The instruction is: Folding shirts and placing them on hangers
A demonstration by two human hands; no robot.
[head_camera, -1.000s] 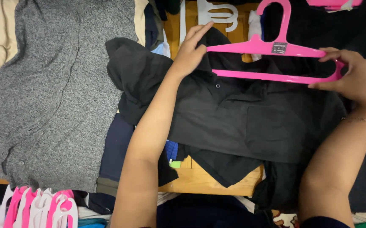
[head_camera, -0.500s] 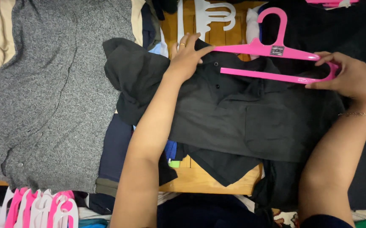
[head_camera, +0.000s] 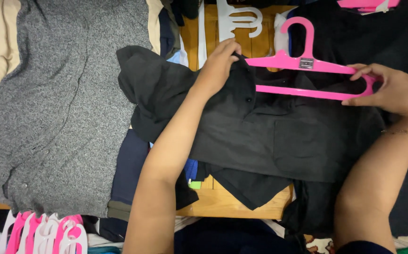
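Note:
A black collared shirt (head_camera: pixel 270 136) with a chest pocket lies spread on a wooden table (head_camera: pixel 227 202). A pink plastic hanger (head_camera: pixel 307 70) rests across its collar. My left hand (head_camera: pixel 219 66) pinches the shirt's collar edge at the hanger's left tip. My right hand (head_camera: pixel 394 91) grips the hanger's right end, fingers curled around its loop.
A grey knit garment (head_camera: pixel 58 103) covers the left side. A white hanger (head_camera: pixel 237 19) lies at the top, and another pink hanger (head_camera: pixel 366 4) at the top right. A bunch of pink and white hangers (head_camera: pixel 44 233) sits bottom left. Dark blue clothes (head_camera: pixel 128 164) lie under the shirt.
The hanger has shifted slightly down and right over the collar. My left hand went from lying flat beside the hanger tip to pinching the collar fabric there.

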